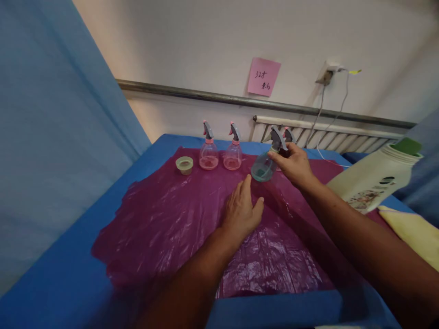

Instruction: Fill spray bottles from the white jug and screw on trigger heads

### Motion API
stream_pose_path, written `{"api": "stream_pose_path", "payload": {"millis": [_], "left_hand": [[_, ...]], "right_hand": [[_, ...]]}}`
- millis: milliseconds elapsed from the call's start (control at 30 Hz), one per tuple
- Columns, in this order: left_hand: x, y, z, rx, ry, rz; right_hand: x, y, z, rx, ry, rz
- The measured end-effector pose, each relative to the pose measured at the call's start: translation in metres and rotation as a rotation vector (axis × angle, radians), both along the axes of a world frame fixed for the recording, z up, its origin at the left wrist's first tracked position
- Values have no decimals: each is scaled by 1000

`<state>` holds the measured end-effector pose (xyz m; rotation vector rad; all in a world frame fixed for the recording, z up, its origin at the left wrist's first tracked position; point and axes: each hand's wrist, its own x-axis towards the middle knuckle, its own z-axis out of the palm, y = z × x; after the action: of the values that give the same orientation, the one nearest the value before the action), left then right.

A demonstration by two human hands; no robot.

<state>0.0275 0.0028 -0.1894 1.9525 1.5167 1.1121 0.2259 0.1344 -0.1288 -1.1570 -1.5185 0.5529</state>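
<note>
My right hand [295,163] grips a spray bottle [263,168] by its neck, just under the grey trigger head. The bottle is clear with a green collar and a little greenish liquid; it tilts to the right. My left hand [244,205] is open below and left of it, thumb apart from the fingers, its fingertips close to the bottle's base. Whether they touch it I cannot tell. Two pink-collared spray bottles, one [209,157] beside the other [232,157], stand upright with pink liquid. Another spray bottle [289,134] is mostly hidden behind my right hand.
A small pale-green cup [184,165] stands left of the bottles on a purple plastic sheet [164,219] over a blue-covered table [75,256]. On the right are a large pale container [380,178] and a yellow cloth [414,233]. A blue curtain [55,114] hangs at left.
</note>
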Motion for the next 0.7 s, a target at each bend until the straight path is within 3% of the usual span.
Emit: {"api": "stream_pose_path", "payload": {"millis": [200, 333, 533, 700], "left_hand": [[4, -1, -1, 33, -28, -69], [5, -3, -1, -13, -23, -112], [5, 0, -2, -96, -43, -87], [4, 1, 0, -95, -50, -91]], "right_hand": [[1, -72, -12, -102, 164, 116], [-10, -100, -25, -90, 182, 120], [-18, -111, -32, -58, 196, 156], [-22, -107, -36, -13, 265, 95]]}}
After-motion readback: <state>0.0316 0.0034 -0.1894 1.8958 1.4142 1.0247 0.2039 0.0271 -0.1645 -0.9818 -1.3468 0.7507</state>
